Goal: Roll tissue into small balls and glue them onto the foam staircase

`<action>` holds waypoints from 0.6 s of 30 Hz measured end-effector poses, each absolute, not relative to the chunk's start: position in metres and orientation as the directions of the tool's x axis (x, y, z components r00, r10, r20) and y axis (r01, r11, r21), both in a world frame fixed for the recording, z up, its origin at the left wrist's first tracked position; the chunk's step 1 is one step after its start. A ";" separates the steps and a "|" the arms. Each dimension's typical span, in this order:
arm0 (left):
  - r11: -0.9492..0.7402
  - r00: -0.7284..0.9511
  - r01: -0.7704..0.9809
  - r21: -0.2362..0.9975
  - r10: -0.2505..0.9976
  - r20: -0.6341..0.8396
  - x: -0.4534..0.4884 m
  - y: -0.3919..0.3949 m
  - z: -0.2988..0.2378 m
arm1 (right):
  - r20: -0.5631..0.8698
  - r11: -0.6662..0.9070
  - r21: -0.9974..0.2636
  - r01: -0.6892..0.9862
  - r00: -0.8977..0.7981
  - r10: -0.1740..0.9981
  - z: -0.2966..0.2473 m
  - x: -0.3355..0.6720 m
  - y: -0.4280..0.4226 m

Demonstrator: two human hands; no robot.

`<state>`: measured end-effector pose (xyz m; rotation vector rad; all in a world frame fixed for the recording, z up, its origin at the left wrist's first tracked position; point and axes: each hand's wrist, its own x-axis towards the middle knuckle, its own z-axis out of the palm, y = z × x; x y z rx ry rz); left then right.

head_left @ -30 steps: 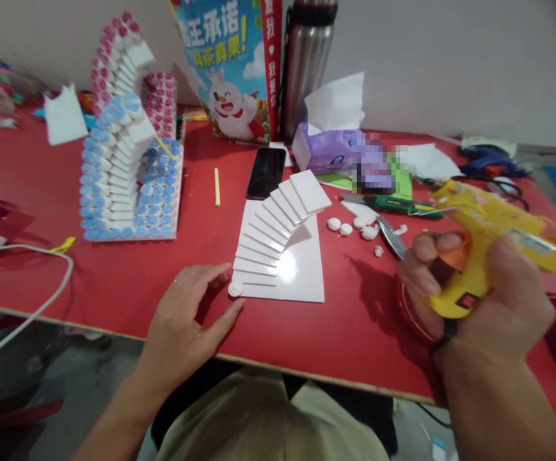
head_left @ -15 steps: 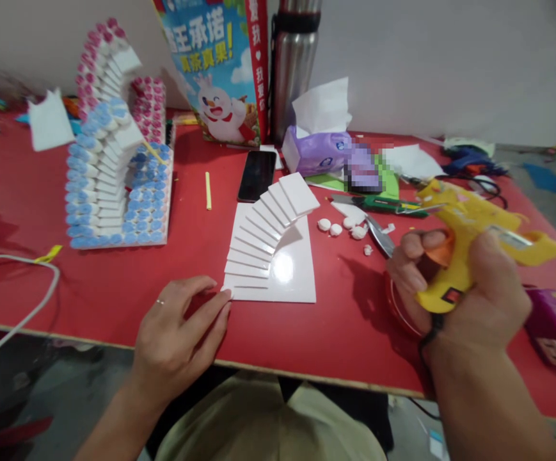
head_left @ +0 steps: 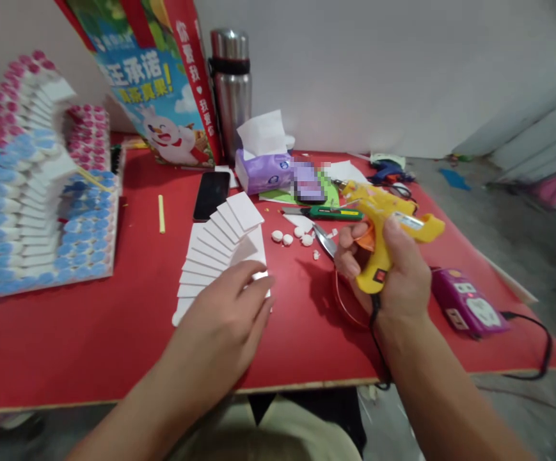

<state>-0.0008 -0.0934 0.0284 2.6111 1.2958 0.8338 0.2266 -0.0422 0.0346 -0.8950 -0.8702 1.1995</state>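
Note:
My right hand [head_left: 402,282] is wrapped round a yellow hot glue gun [head_left: 388,211], fingers at its orange trigger, nozzle pointing left. Below it a round red-rimmed thing [head_left: 342,294] is partly hidden. My left hand [head_left: 232,307] is over the front of a white curved stair model [head_left: 210,246], hiding part of its base; its fingers point right, apart, with nothing seen in them. A small white piece [head_left: 176,318] sits at the base's front left corner. Several white pellets [head_left: 299,235] lie right of the model, beside a pair of scissors [head_left: 324,242].
Two finished-looking stair models, one blue-and-white [head_left: 42,218], one pink [head_left: 88,137], stand at left. Behind are a phone [head_left: 211,195], tissue pack [head_left: 263,171], green utility knife [head_left: 330,212], steel flask [head_left: 232,96] and printed box [head_left: 162,96]. A purple power socket [head_left: 469,301] is at right.
My left hand has left the base's front left corner and moved right across the model's front. The white piece stays at that corner. My view has swung right; the glue gun remains held.

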 end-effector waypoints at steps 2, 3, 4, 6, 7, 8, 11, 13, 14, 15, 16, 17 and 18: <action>-0.642 0.559 0.733 0.226 0.757 0.338 0.029 -0.069 0.034 | 0.084 0.132 -0.920 -0.368 0.144 0.986 0.032 0.229 -0.039; -0.636 0.587 0.752 0.175 0.766 0.261 0.041 -0.057 0.035 | 0.080 0.131 -0.921 -0.366 0.152 0.985 0.030 0.231 -0.038; -0.607 0.579 0.783 0.136 0.791 0.197 0.052 -0.046 0.036 | 0.076 0.132 -0.921 -0.367 0.164 0.983 0.028 0.233 -0.037; -0.539 0.531 0.838 0.079 0.841 0.104 0.068 -0.028 0.034 | 0.076 0.145 -0.915 -0.376 0.192 0.978 0.025 0.237 -0.037; -0.534 0.531 0.843 0.061 0.846 0.051 0.073 -0.021 0.032 | 0.082 0.155 -0.911 -0.383 0.199 0.976 0.025 0.239 -0.037; -0.535 0.536 0.843 0.051 0.844 0.001 0.076 -0.015 0.030 | 0.087 0.160 -0.906 -0.391 0.198 0.976 0.024 0.240 -0.037; -0.554 0.556 0.831 0.048 0.830 -0.042 0.078 -0.004 0.023 | 0.095 0.164 -0.893 -0.418 0.181 0.979 0.025 0.244 -0.039; -0.564 0.565 0.825 0.046 0.824 -0.040 0.076 -0.001 0.018 | 0.095 0.154 -0.891 -0.426 0.156 0.983 0.026 0.244 -0.040; -0.569 0.570 0.821 0.050 0.821 -0.030 0.074 -0.001 0.016 | 0.101 0.156 -0.891 -0.426 0.149 0.984 0.026 0.244 -0.040; -0.573 0.575 0.817 0.064 0.818 -0.014 0.073 -0.002 0.014 | 0.107 0.158 -0.892 -0.424 0.140 0.984 0.025 0.244 -0.040; -0.577 0.578 0.812 0.091 0.816 0.012 0.071 -0.004 0.014 | 0.113 0.161 -0.892 -0.422 0.136 0.984 0.025 0.244 -0.041; -0.575 0.573 0.807 0.138 0.818 0.054 0.069 -0.007 0.014 | 0.117 0.165 -0.891 -0.422 0.138 0.984 0.025 0.244 -0.041; -0.565 0.557 0.795 0.219 0.824 0.103 0.066 -0.011 0.014 | 0.119 0.170 -0.889 -0.425 0.144 0.982 0.025 0.244 -0.041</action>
